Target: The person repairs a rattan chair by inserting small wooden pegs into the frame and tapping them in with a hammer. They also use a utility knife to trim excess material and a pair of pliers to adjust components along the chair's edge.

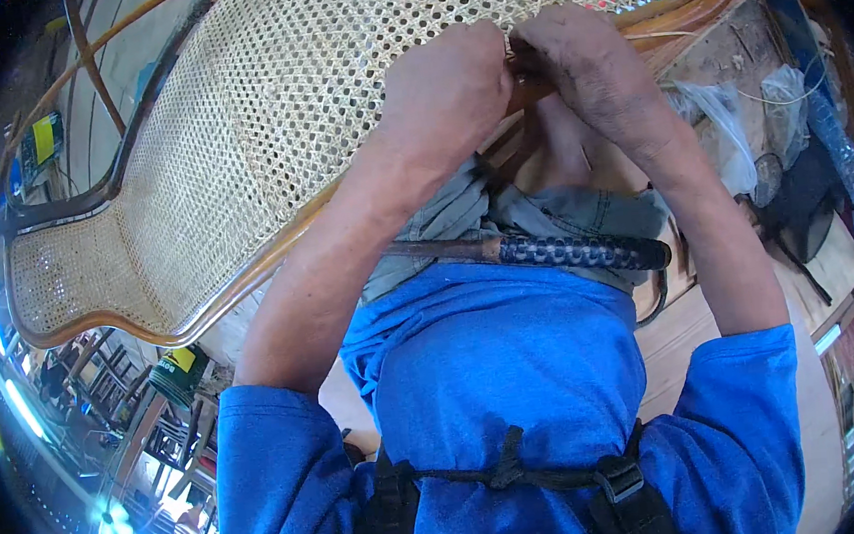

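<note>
Cane panel [274,108] spreads leftward and forward from the left hand's grip [447,80].

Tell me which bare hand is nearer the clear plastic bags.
The right bare hand; the left bare hand is farther away, over the pale woven cane panel.

A furniture workshop, shown by the caned panel [266,129] (wooden frames [139,430] crowd behind)

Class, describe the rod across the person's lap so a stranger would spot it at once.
From the big woven cane panel, go down and right to the grey trousers. Across them, along the top of the blue shirt, lies the rod. Its thick, shiny black, patterned right section sets it apart from both plain garments.
</note>
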The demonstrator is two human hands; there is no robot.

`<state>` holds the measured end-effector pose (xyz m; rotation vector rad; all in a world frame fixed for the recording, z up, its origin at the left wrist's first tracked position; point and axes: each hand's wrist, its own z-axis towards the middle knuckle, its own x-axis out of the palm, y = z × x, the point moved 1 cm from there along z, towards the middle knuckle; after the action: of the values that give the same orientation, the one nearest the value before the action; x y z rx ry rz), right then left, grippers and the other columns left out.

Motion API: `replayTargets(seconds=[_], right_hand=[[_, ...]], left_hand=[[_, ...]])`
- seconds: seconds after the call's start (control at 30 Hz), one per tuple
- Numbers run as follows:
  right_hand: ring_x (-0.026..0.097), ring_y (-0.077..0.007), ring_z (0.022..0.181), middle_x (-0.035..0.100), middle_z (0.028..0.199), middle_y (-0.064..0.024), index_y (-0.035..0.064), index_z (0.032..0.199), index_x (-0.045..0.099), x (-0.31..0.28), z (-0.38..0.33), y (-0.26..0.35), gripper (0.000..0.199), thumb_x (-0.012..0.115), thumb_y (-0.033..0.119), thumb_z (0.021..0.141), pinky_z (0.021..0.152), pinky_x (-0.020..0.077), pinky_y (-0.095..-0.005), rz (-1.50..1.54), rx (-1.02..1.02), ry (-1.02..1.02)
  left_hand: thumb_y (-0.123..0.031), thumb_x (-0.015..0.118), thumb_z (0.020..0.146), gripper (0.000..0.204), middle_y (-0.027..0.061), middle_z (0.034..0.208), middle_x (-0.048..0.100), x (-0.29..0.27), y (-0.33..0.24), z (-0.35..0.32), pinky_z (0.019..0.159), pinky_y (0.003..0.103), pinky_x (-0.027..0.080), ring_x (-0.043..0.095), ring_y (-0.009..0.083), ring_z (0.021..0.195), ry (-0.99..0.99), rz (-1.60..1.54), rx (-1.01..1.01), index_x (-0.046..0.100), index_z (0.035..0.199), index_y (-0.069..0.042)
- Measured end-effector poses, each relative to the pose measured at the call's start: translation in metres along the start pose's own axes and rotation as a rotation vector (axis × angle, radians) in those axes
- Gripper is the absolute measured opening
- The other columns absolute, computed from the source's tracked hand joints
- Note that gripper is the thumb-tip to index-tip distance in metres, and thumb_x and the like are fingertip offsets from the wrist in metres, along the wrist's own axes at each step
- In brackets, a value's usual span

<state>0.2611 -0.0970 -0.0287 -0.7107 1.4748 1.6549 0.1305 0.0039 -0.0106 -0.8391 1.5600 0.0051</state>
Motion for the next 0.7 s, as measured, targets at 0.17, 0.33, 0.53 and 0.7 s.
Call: replayTargets(seconds=[0.17,0.33,0.53,0.7], right_hand=[[0.056,-0.0339,0.09,0.057,0.088,-0.014,0.0055,0.091,0.057,-0.002,-0.002,0.002,0.027,0.061,0.016,0.066,0.081,0.0457,-0.0403,-0.014,0.009,0.053],[0.055,-0.0314,0.096,0.057,0.092,-0.0122,0.0068,0.095,0.057,0.004,-0.006,0.002,0.029,0.061,0.014,0.067,0.086,0.0448,-0.0389,-0.113,0.045,0.035],[0.055,-0.0296,0.094,0.057,0.09,-0.0111,0.0074,0.093,0.057,0.003,-0.005,0.013,0.021,0.053,0.014,0.073,0.085,0.0441,-0.0401,-0.163,0.052,-0.027],[0.055,-0.0289,0.091,0.056,0.088,-0.0106,0.0081,0.09,0.056,0.006,-0.003,0.012,0.017,0.05,0.014,0.075,0.082,0.0439,-0.041,-0.172,0.041,-0.041]], left_hand=[[-0.015,0.051,0.082,0.016,0.0231,0.08,0.06,0.002,0.002,-0.001,0.068,0.048,0.048,0.06,0.0411,0.076,-0.038,-0.044,0.029,0.057,0.081,0.0],[-0.016,0.051,0.084,0.016,0.0232,0.079,0.059,0.007,0.005,-0.005,0.068,0.048,0.047,0.059,0.0414,0.076,-0.099,-0.121,0.048,0.055,0.085,0.0],[-0.014,0.054,0.083,0.014,0.022,0.081,0.06,0.013,0.008,-0.007,0.069,0.047,0.048,0.059,0.0406,0.077,-0.125,-0.106,0.056,0.057,0.087,-0.001],[-0.014,0.052,0.084,0.014,0.0196,0.075,0.059,0.004,0.021,-0.018,0.063,0.045,0.048,0.059,0.0374,0.069,-0.132,-0.286,0.029,0.057,0.083,-0.001]])
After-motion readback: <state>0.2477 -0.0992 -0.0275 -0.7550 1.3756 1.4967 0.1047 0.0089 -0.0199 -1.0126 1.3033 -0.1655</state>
